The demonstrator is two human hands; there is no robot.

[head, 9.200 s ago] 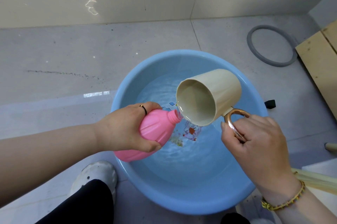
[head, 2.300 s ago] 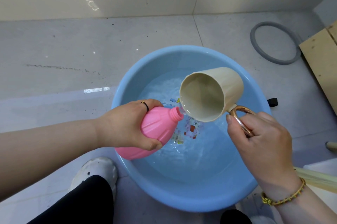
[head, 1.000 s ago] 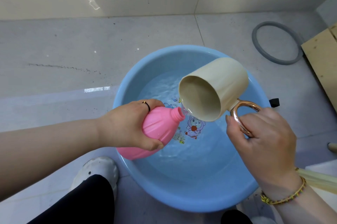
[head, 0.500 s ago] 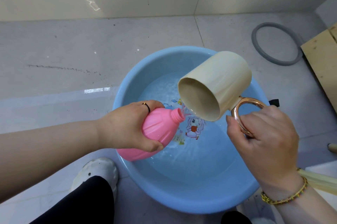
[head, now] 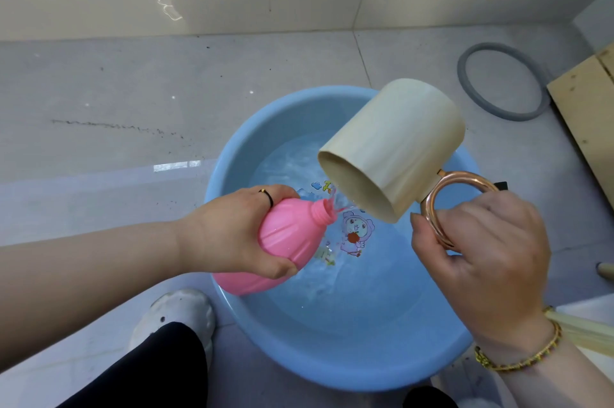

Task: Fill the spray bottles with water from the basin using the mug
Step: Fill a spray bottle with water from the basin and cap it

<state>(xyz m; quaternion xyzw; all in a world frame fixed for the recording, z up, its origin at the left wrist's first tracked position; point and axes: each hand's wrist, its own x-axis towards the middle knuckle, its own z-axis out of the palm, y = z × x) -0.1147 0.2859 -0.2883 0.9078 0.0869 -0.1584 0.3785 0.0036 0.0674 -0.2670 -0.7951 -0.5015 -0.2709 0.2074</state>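
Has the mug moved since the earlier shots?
Yes. The mug has tipped further: its base rose toward the far rim of the basin, mouth still by the pink bottle.

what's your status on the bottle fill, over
Left grip holds pink bottle, tilted over basin. Right grip holds mug by its handle, tipped, water running onto bottle mouth. Nothing in the way.

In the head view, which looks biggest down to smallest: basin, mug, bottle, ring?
1. basin
2. mug (nearest the camera, so unsure against the bottle)
3. bottle
4. ring (farthest away)
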